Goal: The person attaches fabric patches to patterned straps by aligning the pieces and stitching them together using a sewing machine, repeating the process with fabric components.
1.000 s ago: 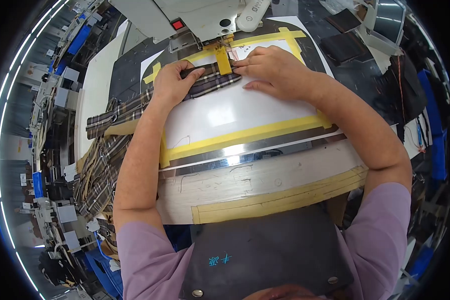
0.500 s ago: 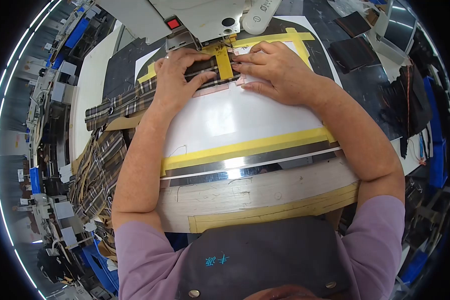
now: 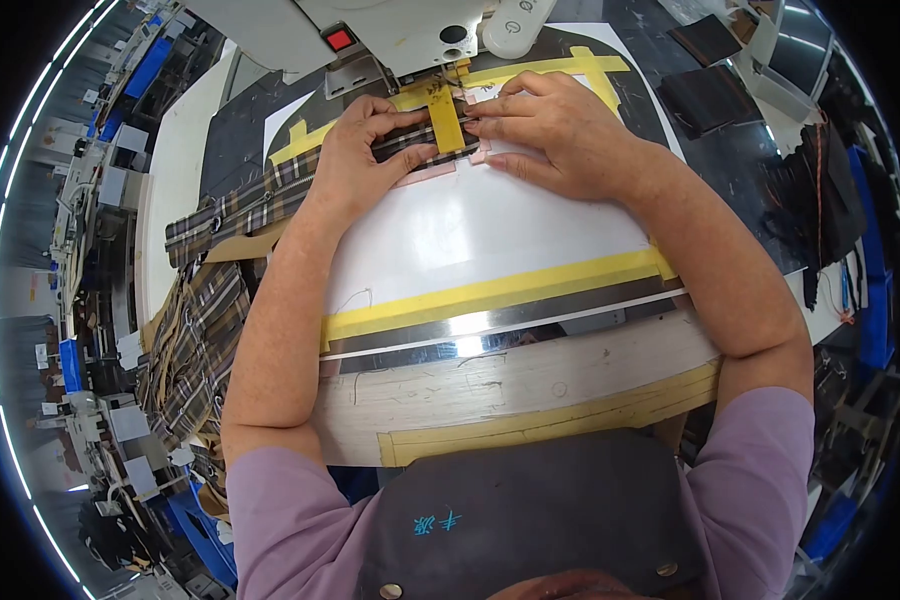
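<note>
A brown plaid fabric strip with a zipper (image 3: 255, 203) runs from the left to beneath the sewing machine head (image 3: 410, 30). My left hand (image 3: 362, 155) is over the strip, thumb and fingers bearing on its two long edges. Across the strip's right end lies a yellow piece (image 3: 445, 122) with dark marks, between my two hands. My right hand (image 3: 565, 140) rests with fingers outstretched, their tips at the strip's end beside the yellow piece. Under both hands is a white sheet (image 3: 440, 230) edged with yellow tape, with pink pieces (image 3: 425, 176) along the strip.
More plaid fabric pieces (image 3: 195, 350) hang in a heap at the left. Dark folded pieces (image 3: 705, 100) lie at the back right, and a dark bundle (image 3: 820, 200) sits farther right. A wooden table edge (image 3: 530, 385) runs before my body.
Both hands keep nearly the same pose around the yellow piece. The whole view has shifted slightly, and the plaid strip's left end appears slightly farther left and lower.
</note>
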Available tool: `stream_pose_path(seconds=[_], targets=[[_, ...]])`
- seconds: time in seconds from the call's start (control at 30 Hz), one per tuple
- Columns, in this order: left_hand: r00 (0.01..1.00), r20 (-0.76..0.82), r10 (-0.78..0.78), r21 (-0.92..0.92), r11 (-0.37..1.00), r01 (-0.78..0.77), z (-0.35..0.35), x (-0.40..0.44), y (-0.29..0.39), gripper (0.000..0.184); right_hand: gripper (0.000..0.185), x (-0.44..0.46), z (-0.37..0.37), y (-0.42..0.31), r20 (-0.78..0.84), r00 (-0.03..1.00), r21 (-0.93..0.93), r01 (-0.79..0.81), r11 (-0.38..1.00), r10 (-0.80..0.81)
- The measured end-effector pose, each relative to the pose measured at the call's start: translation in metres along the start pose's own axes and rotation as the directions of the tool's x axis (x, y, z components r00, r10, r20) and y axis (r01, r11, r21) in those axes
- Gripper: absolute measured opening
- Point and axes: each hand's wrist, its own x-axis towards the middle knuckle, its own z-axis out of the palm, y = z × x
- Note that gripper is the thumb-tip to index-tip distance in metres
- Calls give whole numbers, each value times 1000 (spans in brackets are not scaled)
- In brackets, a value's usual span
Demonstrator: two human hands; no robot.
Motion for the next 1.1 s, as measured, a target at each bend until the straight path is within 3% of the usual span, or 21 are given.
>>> stream_pose_path(seconds=[1.1], targets=[[999, -6, -34, -81, 996, 34, -4, 4, -11, 34, 28, 2, -4, 0, 57, 998, 49, -11, 999, 9]])
